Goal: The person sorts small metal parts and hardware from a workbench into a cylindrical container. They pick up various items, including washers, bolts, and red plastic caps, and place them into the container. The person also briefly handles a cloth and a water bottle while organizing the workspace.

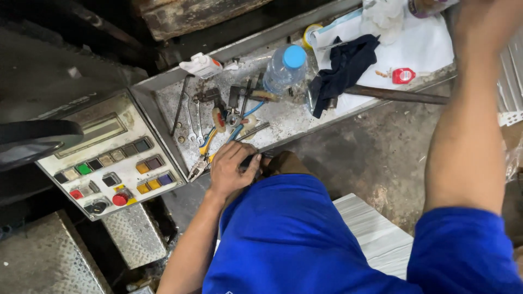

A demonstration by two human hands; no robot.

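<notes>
My left hand [233, 166] rests at the front edge of a metal tool tray [283, 117], fingers curled around a small dark tool [256, 159]. Just left of it lie pliers with yellow handles [202, 158]. Wrenches [190, 114], a spring [253, 129] and blue wire lie behind the hand. My right arm stretches up to the top right, where my right hand [482, 22] is blurred and partly cut off by the frame edge, beside a bottle-like object [427, 6]. Whether it grips anything cannot be seen.
A control panel [109, 155] with coloured buttons and a red knob sits at the left. On the tray stand a water bottle with a blue cap [283, 68], a dark cloth [343, 68] on white paper, a small red object [403, 75] and a long metal rod [397, 95].
</notes>
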